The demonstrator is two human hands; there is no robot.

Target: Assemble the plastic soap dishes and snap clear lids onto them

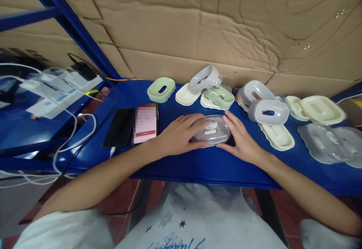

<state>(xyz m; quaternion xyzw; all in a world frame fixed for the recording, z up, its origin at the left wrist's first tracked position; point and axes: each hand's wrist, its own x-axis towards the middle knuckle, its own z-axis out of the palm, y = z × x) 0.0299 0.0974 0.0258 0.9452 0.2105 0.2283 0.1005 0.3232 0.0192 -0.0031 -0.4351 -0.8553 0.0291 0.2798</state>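
Note:
A grey oval soap box (pixel 224 131) with a clear lid sits on the blue table in front of me. A white sticker (pixel 211 125) is on the lid, and a pale bar shows in the slot below it. My left hand (pixel 185 134) clasps the box's left side, fingers over the lid and thumb at the front edge. On the opposite side, my right hand (pixel 240 138) has its fingertips against the rim and its thumb near the front. Part of the box's left end is hidden under my left fingers.
Behind stand a green soap dish (pixel 161 90), a grey one (pixel 205 79) and cream trays (pixel 187 95). To the right are grey dishes (pixel 269 112), a cream dish (pixel 322 109) and lidded boxes (pixel 325 141). Two phones (pixel 118 127) and a power strip (pixel 62 94) with cables lie left.

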